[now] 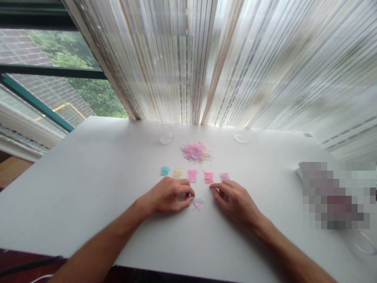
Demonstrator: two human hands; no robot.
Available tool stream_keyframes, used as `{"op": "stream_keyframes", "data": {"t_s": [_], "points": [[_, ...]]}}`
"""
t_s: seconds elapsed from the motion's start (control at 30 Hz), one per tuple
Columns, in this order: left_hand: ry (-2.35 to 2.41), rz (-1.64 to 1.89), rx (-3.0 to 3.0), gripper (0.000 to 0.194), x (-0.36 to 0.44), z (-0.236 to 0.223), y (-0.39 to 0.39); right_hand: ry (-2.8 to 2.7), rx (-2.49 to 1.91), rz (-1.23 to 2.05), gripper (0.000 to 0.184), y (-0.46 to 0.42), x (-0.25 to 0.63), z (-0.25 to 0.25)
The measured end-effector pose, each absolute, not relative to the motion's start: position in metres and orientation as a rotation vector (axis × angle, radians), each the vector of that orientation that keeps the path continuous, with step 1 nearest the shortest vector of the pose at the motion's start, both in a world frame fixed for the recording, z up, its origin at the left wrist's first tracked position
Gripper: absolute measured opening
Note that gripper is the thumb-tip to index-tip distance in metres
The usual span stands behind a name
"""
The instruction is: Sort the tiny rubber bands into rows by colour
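My left hand is almost pinched by some loose bands; my right hand is half curled near 5 little rows. I can't tell if they hold anything. The big pile sits behind the rows.

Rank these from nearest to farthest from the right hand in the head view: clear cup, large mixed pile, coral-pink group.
1. Coral-pink group: just beyond the fingers of the right hand.
2. Large mixed pile: farther up the table, left of that hand.
3. Clear cup: near the table's far edge, farthest left.
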State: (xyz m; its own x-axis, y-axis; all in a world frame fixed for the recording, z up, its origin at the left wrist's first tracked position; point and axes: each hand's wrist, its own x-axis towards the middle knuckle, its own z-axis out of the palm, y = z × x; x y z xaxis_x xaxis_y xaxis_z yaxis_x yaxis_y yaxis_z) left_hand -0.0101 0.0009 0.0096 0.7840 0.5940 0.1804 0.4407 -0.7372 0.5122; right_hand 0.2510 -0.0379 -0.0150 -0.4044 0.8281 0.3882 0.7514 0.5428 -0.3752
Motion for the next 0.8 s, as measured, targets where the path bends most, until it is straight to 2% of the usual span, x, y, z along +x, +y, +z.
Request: {"op": "stream_keyframes", "data": {"t_s": [0.53,0.8], "points": [[0.773,0.445,2.515,0.01,-0.0108,0.0098,-0.0007,-2.227,-1.258,0.209,0.017,-0.0383,0.2506,-0.0147],[0.773,0.423,2.517,0.008,-0.0105,0.0089,-0.0002,-2.335,-1.088,0.404,0.013,-0.044,0.2446,-0.0065]]}}
